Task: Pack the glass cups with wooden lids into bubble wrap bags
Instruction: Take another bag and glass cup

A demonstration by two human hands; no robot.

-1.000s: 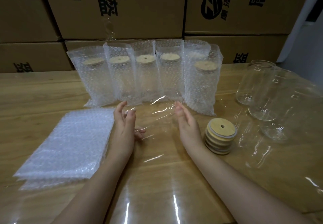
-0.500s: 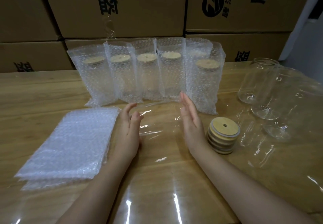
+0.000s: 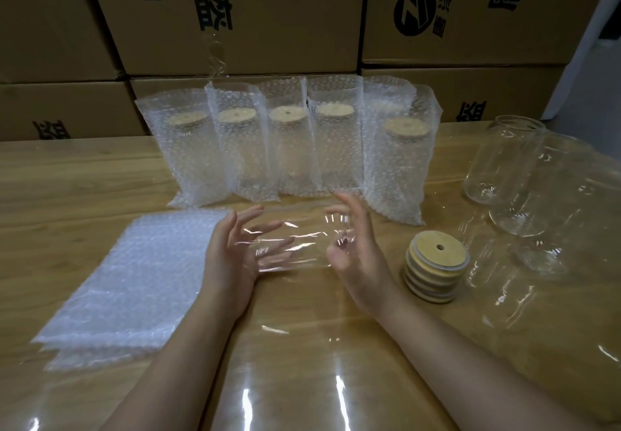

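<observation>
Several glass cups with wooden lids stand upright inside bubble wrap bags (image 3: 289, 148) in a row at the back of the table; one more bagged cup (image 3: 400, 161) stands slightly forward at the right end. Empty glass cups (image 3: 500, 161) stand at the right, some under clear film. A stack of wooden lids (image 3: 437, 262) sits right of my right hand (image 3: 356, 245). A flat pile of empty bubble wrap bags (image 3: 134, 272) lies left of my left hand (image 3: 232, 255). Both hands hover in front of the row, palms facing each other, fingers spread, holding nothing.
Clear plastic film (image 3: 302, 380) covers the wooden table (image 3: 67, 178) and glares under the hands. Stacked cardboard boxes (image 3: 235, 17) form a wall right behind the bagged cups.
Both hands have lifted off the table and turned palms inward, with the fingers now spread apart. The cups, lids and bags have not moved.
</observation>
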